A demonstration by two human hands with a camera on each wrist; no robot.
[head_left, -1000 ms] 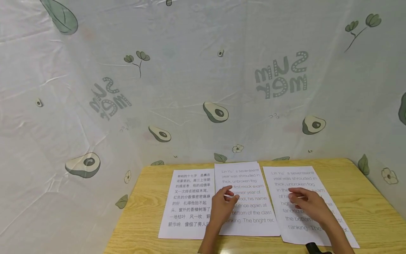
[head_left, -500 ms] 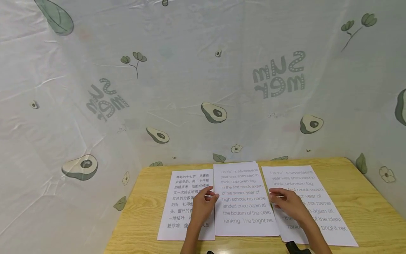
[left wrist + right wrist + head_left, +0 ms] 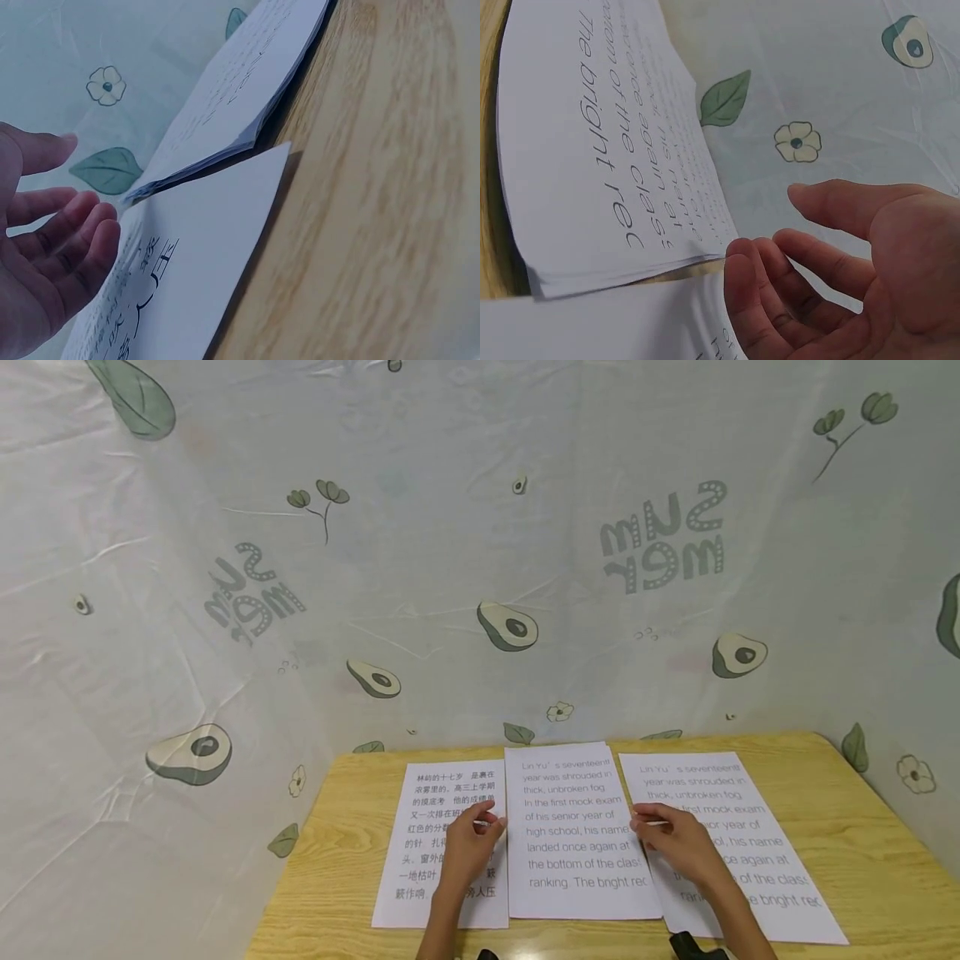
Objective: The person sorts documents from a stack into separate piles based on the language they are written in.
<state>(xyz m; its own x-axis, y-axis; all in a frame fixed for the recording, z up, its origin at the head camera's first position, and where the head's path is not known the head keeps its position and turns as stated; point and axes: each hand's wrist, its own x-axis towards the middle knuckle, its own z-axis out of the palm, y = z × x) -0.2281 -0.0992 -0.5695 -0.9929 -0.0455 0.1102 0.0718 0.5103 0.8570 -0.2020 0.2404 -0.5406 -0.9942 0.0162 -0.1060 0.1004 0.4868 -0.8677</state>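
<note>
A stack of white paper (image 3: 573, 852) printed with English text lies in the middle of the table. To its left is white paper with Chinese text (image 3: 408, 893), and to its right another printed English page (image 3: 780, 877). My left hand (image 3: 468, 847) hovers over the Chinese page, fingertips right by the stack's left edge. Over the English page on the right is my right hand (image 3: 678, 843), its fingertips at the stack's right edge. Both wrist views show the left fingers (image 3: 79, 225) and right fingers (image 3: 780, 292) loosely bent, with nothing between them and the thumbs.
The wooden table (image 3: 322, 860) backs onto a pale curtain (image 3: 435, 568) printed with avocados and leaves, which also rises along the left and right sides. A black object (image 3: 690, 946) shows beside the right forearm at the front.
The left hand has moved left, from over the middle stack to its left edge. The right hand has also moved left, to the stack's right edge. The papers lie as before.
</note>
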